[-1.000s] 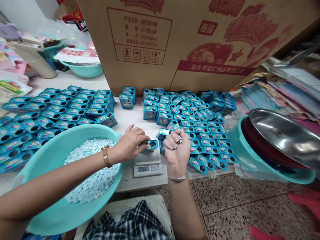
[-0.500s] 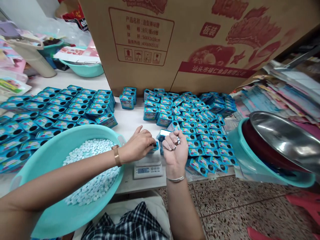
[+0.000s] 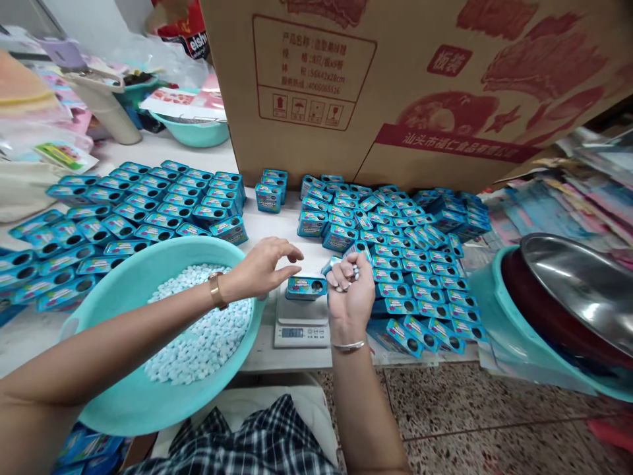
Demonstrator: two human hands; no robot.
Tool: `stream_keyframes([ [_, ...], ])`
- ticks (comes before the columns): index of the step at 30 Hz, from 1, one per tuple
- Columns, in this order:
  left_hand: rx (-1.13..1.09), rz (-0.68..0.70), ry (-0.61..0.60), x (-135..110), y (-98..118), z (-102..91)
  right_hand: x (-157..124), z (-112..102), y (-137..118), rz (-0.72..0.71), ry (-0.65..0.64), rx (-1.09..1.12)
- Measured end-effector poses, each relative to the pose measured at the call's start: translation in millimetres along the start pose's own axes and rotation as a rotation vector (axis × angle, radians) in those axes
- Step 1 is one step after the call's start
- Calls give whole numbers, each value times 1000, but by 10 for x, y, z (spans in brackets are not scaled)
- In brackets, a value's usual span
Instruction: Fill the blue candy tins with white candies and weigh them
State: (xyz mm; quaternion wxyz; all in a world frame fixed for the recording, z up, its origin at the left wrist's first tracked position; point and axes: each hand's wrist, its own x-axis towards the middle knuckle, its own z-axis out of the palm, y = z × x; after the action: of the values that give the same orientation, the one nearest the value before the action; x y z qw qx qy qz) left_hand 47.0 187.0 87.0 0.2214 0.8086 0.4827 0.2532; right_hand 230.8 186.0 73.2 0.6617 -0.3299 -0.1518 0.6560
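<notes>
A small blue candy tin (image 3: 306, 287) with a dark round hole in its top rests on a white digital scale (image 3: 302, 333). Just up and left of it hovers my left hand (image 3: 264, 267), thumb and fingers apart with nothing between them. My right hand (image 3: 352, 297) is turned palm up beside the tin, its fingers curled over several small pale candies (image 3: 355, 272). Behind those fingers, another blue tin is partly hidden. Under my left forearm, a wide turquoise basin (image 3: 113, 389) holds a heap of pale blue and white candies (image 3: 198, 343).
Blue tins stand in rows at left (image 3: 133, 211) and right (image 3: 390, 264). A large cardboard box (image 3: 306, 152) rises behind. At right, a steel bowl (image 3: 583, 284) sits above a turquoise tub (image 3: 487, 284). A beige tumbler (image 3: 111, 112) and a smaller turquoise bowl (image 3: 198, 134) stand at back left.
My left hand has let go of the tin on the scale and drawn up and left, its fingers spreading. My right hand still holds the candies. The view has shifted slightly left.
</notes>
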Motion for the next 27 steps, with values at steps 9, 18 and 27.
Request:
stream_keyframes([
  [9, -4, -7, -82, -112, 35, 118, 1, 47, 165, -165, 44, -166],
  [18, -5, 13, -23, -174, -58, -16, 82, -264, -389, 120, -109, 303],
  [27, 112, 62, -96, -123, -12, 99, -195, -611, -726, 72, -84, 356],
])
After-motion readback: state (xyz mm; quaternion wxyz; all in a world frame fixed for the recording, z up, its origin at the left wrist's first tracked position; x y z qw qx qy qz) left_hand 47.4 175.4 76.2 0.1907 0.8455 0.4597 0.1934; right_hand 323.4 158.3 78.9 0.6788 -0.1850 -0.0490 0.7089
